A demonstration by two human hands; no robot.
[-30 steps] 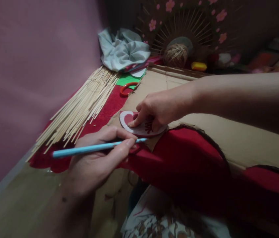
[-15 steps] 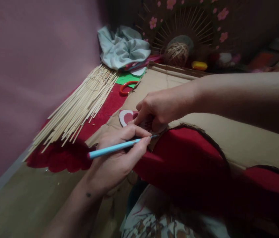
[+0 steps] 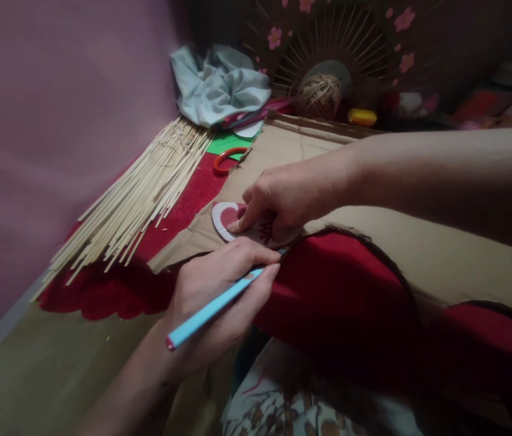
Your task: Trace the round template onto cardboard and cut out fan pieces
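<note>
left hand (image 3: 219,290) grip pinching blue pencil (image 3: 212,307), now steeper, tip at round template (image 3: 237,221) edge | right hand (image 3: 283,197) still pressing template onto cardboard (image 3: 419,242) | bamboo sticks (image 3: 137,197) left of template, red cloth (image 3: 337,284) below, pink wall (image 3: 56,109)

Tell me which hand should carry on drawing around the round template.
Left. The left hand already grips the blue pencil, its tip at the round template edge. The right hand is busy pressing the template onto the cardboard.
</note>
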